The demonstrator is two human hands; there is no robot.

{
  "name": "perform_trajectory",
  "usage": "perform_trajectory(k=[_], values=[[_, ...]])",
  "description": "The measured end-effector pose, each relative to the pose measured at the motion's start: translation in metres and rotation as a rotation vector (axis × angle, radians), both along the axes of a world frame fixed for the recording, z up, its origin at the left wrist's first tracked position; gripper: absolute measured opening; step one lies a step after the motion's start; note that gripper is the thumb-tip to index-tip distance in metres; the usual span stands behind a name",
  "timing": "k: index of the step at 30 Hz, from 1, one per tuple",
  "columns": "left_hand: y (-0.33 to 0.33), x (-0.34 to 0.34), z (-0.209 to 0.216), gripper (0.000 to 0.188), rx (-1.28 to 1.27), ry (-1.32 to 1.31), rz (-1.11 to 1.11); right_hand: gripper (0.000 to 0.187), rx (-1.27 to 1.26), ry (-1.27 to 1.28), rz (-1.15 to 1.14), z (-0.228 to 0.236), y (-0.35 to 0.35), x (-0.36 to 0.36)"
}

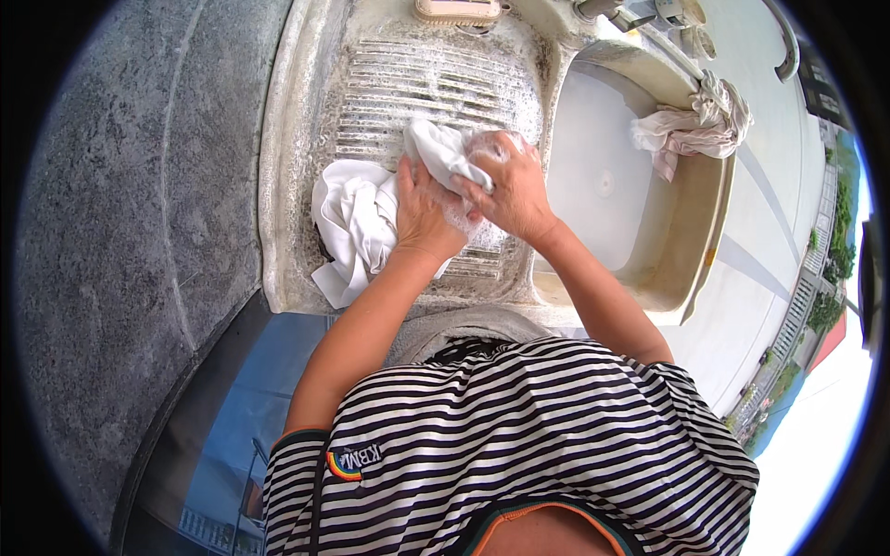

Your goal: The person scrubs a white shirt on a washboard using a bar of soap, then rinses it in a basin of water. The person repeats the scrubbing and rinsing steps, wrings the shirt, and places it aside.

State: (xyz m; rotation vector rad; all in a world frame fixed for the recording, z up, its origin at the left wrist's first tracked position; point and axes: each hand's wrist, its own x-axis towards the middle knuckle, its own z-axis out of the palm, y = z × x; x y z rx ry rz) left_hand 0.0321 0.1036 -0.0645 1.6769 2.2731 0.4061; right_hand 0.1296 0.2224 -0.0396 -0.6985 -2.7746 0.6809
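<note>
Over the ridged washboard (408, 97) of a stone laundry sink, both my hands are closed on a soapy white cloth (434, 146). My left hand (426, 215) grips its lower part, with suds along the fingers. From the right, my right hand (513, 185) presses on the same cloth, its knuckles foamy. The cloth is bunched, so its kind cannot be told. Beside my left wrist lies another crumpled white fabric piece (357, 218) on the board, partly under my forearm.
Right of the washboard is a basin (593, 167) of cloudy water. A twisted pale cloth (709, 125) drapes over its far right rim. A scrub brush (459, 10) rests at the board's top. A tap (598, 9) and small containers (681, 13) stand behind the basin. A grey wall (120, 185) borders the left.
</note>
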Motion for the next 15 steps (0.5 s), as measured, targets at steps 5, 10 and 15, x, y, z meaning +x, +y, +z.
perform_trajectory(k=[5,10,15], values=[[0.008,0.005,0.001,0.063,-0.038,0.037,0.046,0.021,0.274,0.313,-0.133,-0.042,0.008,-0.016],[0.004,0.002,-0.015,0.061,0.154,0.068,0.104,0.039,0.000,-0.115,-0.494,-0.057,0.080,-0.100],[0.004,-0.003,-0.006,0.020,0.438,-0.006,0.110,0.038,0.080,0.021,-0.365,-0.033,0.178,-0.097]])
